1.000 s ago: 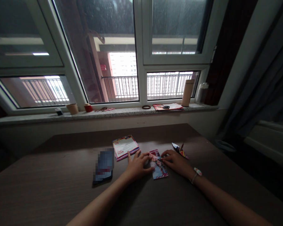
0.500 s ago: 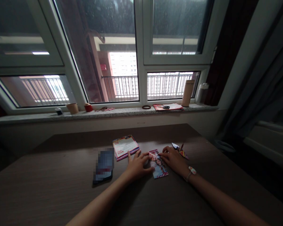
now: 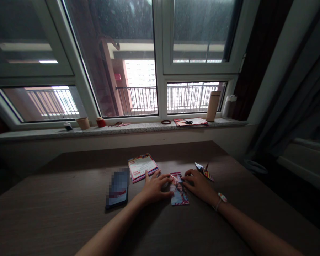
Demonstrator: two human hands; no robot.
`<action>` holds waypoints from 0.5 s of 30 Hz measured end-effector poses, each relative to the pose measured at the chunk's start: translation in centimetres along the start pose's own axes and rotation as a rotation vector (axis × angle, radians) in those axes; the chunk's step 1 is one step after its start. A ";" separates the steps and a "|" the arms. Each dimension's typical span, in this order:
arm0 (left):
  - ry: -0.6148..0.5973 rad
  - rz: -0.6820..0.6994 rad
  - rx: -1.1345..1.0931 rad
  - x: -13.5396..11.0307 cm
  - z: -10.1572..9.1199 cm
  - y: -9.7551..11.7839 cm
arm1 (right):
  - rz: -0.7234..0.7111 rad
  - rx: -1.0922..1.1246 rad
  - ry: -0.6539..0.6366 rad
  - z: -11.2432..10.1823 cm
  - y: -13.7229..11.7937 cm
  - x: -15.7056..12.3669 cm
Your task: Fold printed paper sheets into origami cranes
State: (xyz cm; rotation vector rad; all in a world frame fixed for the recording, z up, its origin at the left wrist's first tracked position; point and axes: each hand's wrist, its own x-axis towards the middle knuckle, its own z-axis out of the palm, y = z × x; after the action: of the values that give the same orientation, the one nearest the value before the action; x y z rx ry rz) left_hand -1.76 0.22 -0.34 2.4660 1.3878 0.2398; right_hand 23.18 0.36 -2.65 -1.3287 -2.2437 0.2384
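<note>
Dark brown wood-look bench (image 3: 69, 206) here, with a glossy picture card (image 3: 179, 195) lying on it between the person's two hands, portrait way round. The left hand (image 3: 155, 187) is loosely spread, thumb well away from the index finger, both at the card's left edge; it's resting there, not gripping. The right hand (image 3: 198, 183) is half curled with its fingertips at the card's upper right edge, and honestly you can't tell if they're pinching it or just touching. There's a beaded-looking bracelet (image 3: 222, 197) on that wrist. A stack of cards (image 3: 142, 166) sits just past the left fingers, with a blurred-out phone (image 3: 117, 190) lying left of it, nearer the person. A small colourful scrap (image 3: 207, 174) is just beyond the right hand. Scissors (image 3: 187, 122) lie on papers (image 3: 198, 121) on the windowsill (image 3: 144, 127).
</note>
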 end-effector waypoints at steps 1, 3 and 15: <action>-0.006 0.006 0.005 0.0 0.0 -0.1 | 0.005 0.002 -0.004 0.0 -0.1 -0.1; -0.011 0.015 0.018 0.0 -0.1 -0.1 | 0.025 -0.012 -0.009 -0.1 -0.4 -0.1; -0.006 0.021 0.016 -0.1 0.3 -0.2 | 0.070 -0.263 -0.024 0.4 -1.5 0.7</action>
State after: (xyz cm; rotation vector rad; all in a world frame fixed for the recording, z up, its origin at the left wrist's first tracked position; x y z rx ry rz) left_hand -1.86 0.18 -0.72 2.4935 1.3674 0.2258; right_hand 21.51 0.28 -2.14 -1.5479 -2.3109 -0.0180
